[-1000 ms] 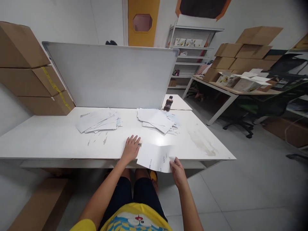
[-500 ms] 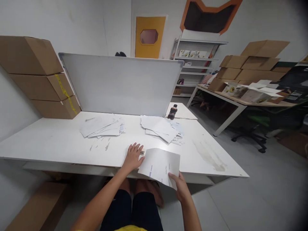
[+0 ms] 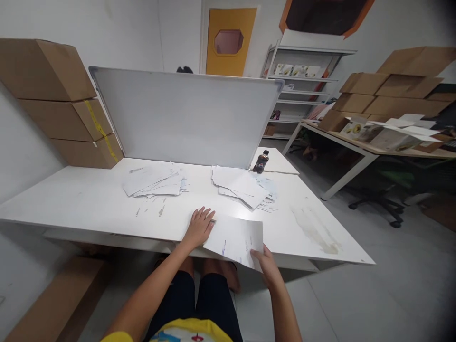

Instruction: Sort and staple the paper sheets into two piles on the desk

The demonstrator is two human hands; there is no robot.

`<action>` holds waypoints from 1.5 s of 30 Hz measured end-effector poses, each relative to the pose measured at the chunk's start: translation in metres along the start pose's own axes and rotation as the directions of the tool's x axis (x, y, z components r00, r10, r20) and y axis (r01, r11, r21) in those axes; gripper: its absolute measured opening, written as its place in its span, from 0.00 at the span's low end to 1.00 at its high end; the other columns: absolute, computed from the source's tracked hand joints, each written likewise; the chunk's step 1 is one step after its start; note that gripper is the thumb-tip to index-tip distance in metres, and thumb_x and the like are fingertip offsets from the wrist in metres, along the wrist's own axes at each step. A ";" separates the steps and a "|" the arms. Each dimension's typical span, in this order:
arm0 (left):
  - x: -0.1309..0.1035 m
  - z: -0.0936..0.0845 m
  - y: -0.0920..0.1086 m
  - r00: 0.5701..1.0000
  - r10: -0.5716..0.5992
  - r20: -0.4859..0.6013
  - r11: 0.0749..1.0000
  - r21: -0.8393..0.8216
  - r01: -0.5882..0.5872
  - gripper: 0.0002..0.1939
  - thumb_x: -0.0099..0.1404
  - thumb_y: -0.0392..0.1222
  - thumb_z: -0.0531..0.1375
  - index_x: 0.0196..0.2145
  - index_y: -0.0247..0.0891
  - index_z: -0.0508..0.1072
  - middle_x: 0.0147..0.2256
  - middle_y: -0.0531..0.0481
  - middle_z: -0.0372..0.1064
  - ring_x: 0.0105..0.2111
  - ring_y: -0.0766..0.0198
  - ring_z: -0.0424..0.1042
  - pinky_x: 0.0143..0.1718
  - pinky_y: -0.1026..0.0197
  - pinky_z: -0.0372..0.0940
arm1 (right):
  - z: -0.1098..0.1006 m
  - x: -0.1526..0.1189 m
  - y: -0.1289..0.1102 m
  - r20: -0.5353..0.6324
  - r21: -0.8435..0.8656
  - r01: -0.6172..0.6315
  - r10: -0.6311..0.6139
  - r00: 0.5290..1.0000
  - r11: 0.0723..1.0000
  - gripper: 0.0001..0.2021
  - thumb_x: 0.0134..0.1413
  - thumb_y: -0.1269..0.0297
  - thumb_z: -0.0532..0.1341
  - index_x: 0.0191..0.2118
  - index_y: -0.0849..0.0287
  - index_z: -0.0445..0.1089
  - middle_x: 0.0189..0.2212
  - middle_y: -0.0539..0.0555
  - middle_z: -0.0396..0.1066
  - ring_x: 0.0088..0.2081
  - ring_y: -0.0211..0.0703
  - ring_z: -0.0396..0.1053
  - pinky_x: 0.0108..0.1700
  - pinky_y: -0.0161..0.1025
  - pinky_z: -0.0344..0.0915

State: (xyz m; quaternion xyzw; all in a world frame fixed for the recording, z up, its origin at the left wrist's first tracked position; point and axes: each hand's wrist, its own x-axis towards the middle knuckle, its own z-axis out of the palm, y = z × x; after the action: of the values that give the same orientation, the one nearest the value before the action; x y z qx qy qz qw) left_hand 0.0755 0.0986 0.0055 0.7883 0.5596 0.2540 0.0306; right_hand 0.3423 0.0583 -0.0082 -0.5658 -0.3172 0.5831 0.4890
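Note:
My right hand [image 3: 268,267] grips a white printed sheet of paper [image 3: 237,240] by its lower right corner, thumb on top. The sheet slants over the table's front edge, with a few short lines of print on it. At the sheet's left edge, my left hand [image 3: 200,228] lies over a small tan-edged object [image 3: 213,220], fingers draped across it. Most of that object is hidden under the hand, and I cannot make out its kind. Farther back are a left pile of papers [image 3: 153,183] and a right pile of papers [image 3: 240,183], both loosely fanned.
A whiteboard [image 3: 185,118] stands upright along the back of the white table [image 3: 89,199]. A dark drink bottle [image 3: 261,162] is by its right end. Stacked cardboard boxes [image 3: 67,118] rise at the left; more boxes [image 3: 392,95] sit on another table at the right.
The view has shifted slightly. My left hand has settled further over the small object, less of which shows now. The sheet lies a little flatter, still in my right hand.

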 end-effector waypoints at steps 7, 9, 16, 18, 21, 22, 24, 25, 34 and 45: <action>0.000 0.003 0.001 1.000 -0.019 -0.007 0.997 -0.072 0.019 0.24 0.71 0.48 0.49 0.62 0.44 0.62 0.63 0.46 0.58 0.66 0.49 0.48 0.66 0.41 0.39 | 0.013 -0.007 -0.003 0.110 0.040 0.001 -0.006 0.994 0.999 0.31 0.39 0.55 0.69 0.54 0.55 0.70 0.49 0.56 0.75 0.50 0.57 0.72 0.49 0.47 0.70; 0.000 0.004 0.002 1.000 -0.016 -0.004 0.998 -0.059 0.016 0.24 0.71 0.47 0.49 0.62 0.43 0.63 0.63 0.45 0.58 0.66 0.48 0.48 0.66 0.40 0.38 | 0.014 -0.005 -0.002 0.096 0.059 -0.016 0.010 0.995 0.998 0.32 0.39 0.54 0.69 0.54 0.55 0.70 0.49 0.56 0.75 0.49 0.57 0.72 0.49 0.48 0.70; 0.000 0.003 0.002 1.000 0.015 -0.011 0.999 -0.052 -0.016 0.24 0.70 0.42 0.49 0.63 0.43 0.61 0.65 0.43 0.54 0.67 0.49 0.46 0.66 0.40 0.38 | 0.014 0.003 0.002 0.033 0.058 -0.077 0.075 0.997 0.995 0.28 0.34 0.52 0.70 0.45 0.58 0.74 0.42 0.58 0.78 0.44 0.59 0.74 0.47 0.50 0.70; 0.000 0.001 0.001 1.000 0.011 -0.008 0.997 -0.071 -0.012 0.24 0.71 0.43 0.48 0.63 0.44 0.60 0.64 0.44 0.56 0.67 0.50 0.46 0.66 0.41 0.38 | 0.016 0.003 0.003 0.016 0.027 -0.056 0.056 0.998 0.998 0.27 0.34 0.51 0.69 0.43 0.58 0.74 0.42 0.58 0.78 0.45 0.60 0.74 0.48 0.50 0.69; -0.001 -0.001 0.000 0.999 0.011 -0.030 0.992 -0.122 -0.014 0.25 0.71 0.45 0.49 0.64 0.44 0.60 0.64 0.44 0.56 0.67 0.50 0.47 0.67 0.41 0.38 | 0.014 0.000 0.001 0.019 -0.073 0.020 -0.018 1.000 0.997 0.25 0.35 0.50 0.68 0.42 0.57 0.75 0.44 0.58 0.77 0.49 0.60 0.72 0.51 0.50 0.67; -0.002 -0.002 0.000 0.999 0.011 -0.042 0.990 -0.140 -0.017 0.25 0.71 0.45 0.49 0.64 0.44 0.60 0.64 0.44 0.56 0.67 0.50 0.47 0.67 0.42 0.38 | 0.012 -0.003 -0.002 0.031 -0.119 0.054 -0.051 0.998 0.991 0.25 0.35 0.50 0.68 0.42 0.57 0.76 0.45 0.58 0.77 0.49 0.60 0.71 0.52 0.50 0.66; -0.003 -0.002 0.000 0.998 0.022 -0.057 0.988 -0.152 -0.030 0.25 0.71 0.46 0.50 0.64 0.44 0.59 0.64 0.44 0.56 0.67 0.50 0.47 0.67 0.42 0.38 | 0.001 -0.007 -0.008 0.061 -0.214 0.138 -0.127 0.990 0.967 0.23 0.38 0.51 0.67 0.42 0.56 0.76 0.45 0.57 0.77 0.50 0.59 0.70 0.54 0.50 0.65; -0.003 -0.001 0.000 0.998 0.028 -0.060 0.990 -0.135 -0.036 0.26 0.71 0.46 0.49 0.64 0.43 0.59 0.64 0.44 0.56 0.67 0.51 0.47 0.67 0.42 0.39 | -0.006 -0.009 -0.013 0.066 -0.255 0.183 -0.171 0.983 0.950 0.22 0.39 0.52 0.66 0.43 0.56 0.76 0.45 0.57 0.77 0.50 0.59 0.70 0.54 0.50 0.64; 0.003 0.007 -0.004 0.988 -0.138 -0.073 0.987 0.076 0.144 0.28 0.67 0.47 0.54 0.62 0.34 0.61 0.62 0.38 0.57 0.66 0.42 0.46 0.64 0.38 0.46 | -0.031 0.066 -0.072 -0.416 -0.040 0.443 -0.418 0.808 0.896 0.25 0.41 0.57 0.61 0.46 0.65 0.71 0.33 0.53 0.75 0.37 0.46 0.72 0.39 0.39 0.69; -0.003 0.014 -0.009 0.986 -0.123 -0.109 0.986 0.099 0.134 0.27 0.67 0.45 0.54 0.62 0.34 0.61 0.62 0.37 0.57 0.66 0.43 0.47 0.64 0.39 0.48 | 0.047 0.149 -0.086 -0.349 -0.587 0.319 -0.588 0.730 0.744 0.33 0.55 0.56 0.53 0.61 0.76 0.57 0.65 0.75 0.48 0.67 0.62 0.43 0.66 0.55 0.42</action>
State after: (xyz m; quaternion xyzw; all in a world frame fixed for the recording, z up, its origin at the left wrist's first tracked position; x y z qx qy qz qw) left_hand 0.0733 0.1031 -0.0108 0.7371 0.6228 0.2614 -0.0238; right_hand 0.3323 0.2328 0.0263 -0.7049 -0.4442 0.1671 0.5272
